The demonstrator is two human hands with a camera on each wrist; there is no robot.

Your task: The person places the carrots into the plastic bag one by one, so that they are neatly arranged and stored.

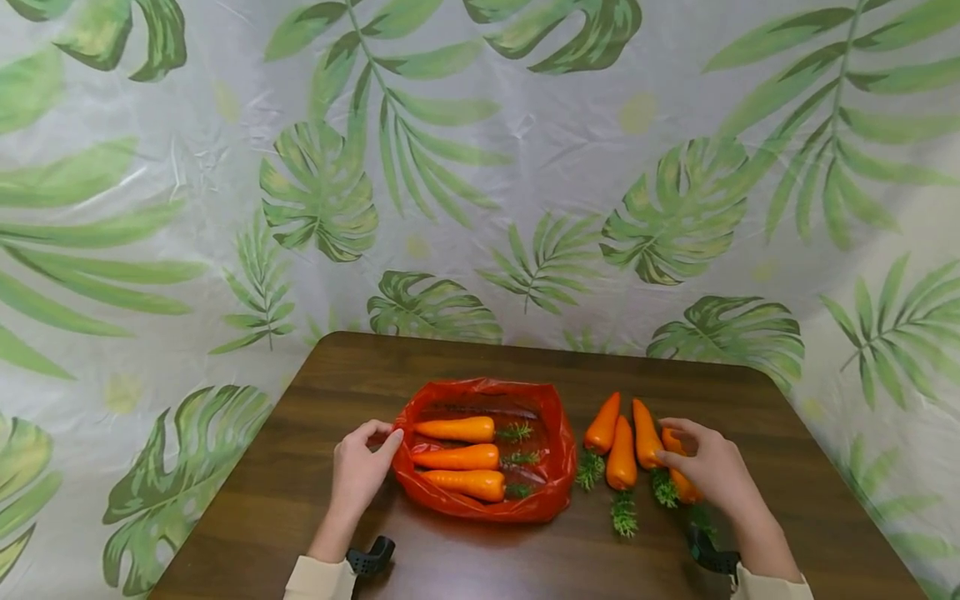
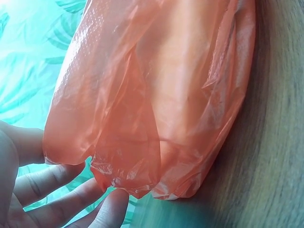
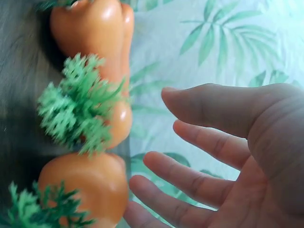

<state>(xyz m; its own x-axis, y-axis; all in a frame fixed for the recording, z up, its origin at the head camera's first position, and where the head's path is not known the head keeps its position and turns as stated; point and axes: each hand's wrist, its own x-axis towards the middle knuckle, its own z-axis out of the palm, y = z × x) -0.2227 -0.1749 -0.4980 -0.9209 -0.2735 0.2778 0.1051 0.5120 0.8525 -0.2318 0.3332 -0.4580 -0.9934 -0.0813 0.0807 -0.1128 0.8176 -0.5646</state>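
A red plastic bag (image 1: 480, 512) lies with its mouth spread wide, and three orange carrots with green tops, one being the middle carrot (image 1: 457, 457), lie side by side in it. My left hand (image 1: 362, 467) pinches the bag's left rim between thumb and fingers; the left wrist view shows the thin red film (image 2: 128, 118) against the fingertips. Several more carrots (image 1: 621, 454) lie right of the bag. Over the rightmost carrot (image 1: 684, 483) hovers my right hand (image 1: 712, 471), thumb and fingers spread apart. In the right wrist view a gap separates the thumb from the nearest carrot (image 3: 88, 185).
Everything lies on a dark brown wooden table (image 1: 300, 475) with rounded far corners. Behind it hangs a pale sheet (image 1: 555, 150) printed with green leaves. A black strap device (image 1: 371, 556) sits at the left wrist, another (image 1: 708, 554) at the right.
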